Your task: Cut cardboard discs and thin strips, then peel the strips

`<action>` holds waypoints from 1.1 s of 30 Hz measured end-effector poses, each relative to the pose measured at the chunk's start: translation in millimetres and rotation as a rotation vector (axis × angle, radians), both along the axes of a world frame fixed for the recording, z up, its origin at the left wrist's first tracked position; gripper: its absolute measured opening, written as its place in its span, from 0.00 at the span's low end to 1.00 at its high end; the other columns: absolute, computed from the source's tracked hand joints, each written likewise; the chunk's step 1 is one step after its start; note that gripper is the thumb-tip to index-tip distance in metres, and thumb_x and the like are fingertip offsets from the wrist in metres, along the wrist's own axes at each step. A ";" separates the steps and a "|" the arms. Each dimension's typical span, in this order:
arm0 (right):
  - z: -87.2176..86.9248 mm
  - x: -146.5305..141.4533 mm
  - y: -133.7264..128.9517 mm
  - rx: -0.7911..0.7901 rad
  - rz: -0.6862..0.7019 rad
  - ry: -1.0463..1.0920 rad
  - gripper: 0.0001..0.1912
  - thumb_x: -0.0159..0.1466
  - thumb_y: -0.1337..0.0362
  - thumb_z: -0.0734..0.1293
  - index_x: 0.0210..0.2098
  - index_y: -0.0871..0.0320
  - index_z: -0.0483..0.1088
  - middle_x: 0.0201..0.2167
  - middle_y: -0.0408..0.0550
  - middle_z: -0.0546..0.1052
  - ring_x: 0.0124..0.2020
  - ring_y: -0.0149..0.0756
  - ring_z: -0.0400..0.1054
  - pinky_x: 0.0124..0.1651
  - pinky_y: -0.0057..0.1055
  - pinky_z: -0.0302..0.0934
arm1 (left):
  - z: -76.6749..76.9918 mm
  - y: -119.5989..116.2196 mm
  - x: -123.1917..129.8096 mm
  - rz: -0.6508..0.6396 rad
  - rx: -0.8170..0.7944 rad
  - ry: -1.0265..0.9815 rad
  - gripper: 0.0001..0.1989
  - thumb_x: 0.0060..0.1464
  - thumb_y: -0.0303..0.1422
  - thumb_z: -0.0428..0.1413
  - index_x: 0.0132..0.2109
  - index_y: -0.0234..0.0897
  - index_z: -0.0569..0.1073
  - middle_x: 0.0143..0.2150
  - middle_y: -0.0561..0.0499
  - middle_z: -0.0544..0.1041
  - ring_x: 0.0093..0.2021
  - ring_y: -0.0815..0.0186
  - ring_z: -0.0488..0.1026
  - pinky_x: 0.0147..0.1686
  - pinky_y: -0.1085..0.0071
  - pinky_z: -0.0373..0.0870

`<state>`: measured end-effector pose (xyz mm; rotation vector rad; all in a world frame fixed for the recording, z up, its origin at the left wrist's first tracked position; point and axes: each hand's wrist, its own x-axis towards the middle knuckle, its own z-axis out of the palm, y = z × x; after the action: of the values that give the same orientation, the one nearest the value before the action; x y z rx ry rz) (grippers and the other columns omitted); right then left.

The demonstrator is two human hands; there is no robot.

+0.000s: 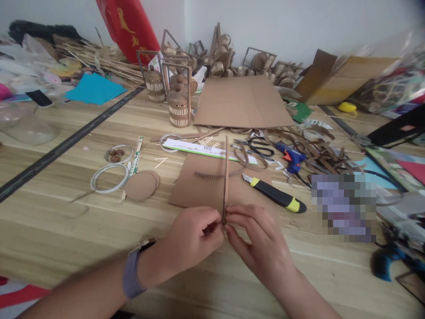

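A narrow corrugated cardboard strip [226, 177] points away from me, its near end pinched in both hands. My left hand [199, 232], with a watch on the wrist, is closed on that end from the left. From the right, my right hand [257, 237] grips the same end with thumb and fingertips. The fingers partly hide where the strip ends. Beneath it lies a cardboard sheet [189, 186] with a curved corrugated strip [212, 176] on it. A yellow-and-black utility knife [274, 194] rests right of my hands, blade out.
Left are two cardboard discs [141, 185] and tape rolls [94, 181]. Scissors [260, 146], a blue glue gun [292, 158] and brown strip scraps [318, 148] lie at the right. Small lidded buckets [179, 108] stand behind, beside a large cardboard sheet [242, 102].
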<state>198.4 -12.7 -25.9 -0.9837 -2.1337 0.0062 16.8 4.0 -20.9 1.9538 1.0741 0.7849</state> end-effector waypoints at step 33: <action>-2.9 -6.1 -1.6 0.032 -0.043 0.031 0.06 0.68 0.73 0.63 0.41 0.56 0.69 0.38 0.50 0.78 0.42 0.40 0.74 0.43 0.38 0.67 | 4.0 0.8 -1.1 -0.072 -0.166 0.034 0.12 0.61 0.30 0.46 0.28 0.38 0.62 0.26 0.56 0.66 0.28 0.69 0.64 0.27 0.73 0.56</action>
<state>192.3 -14.3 -28.8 -1.0040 -2.0782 -0.0331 15.7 4.8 -16.9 1.8601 1.0479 0.6061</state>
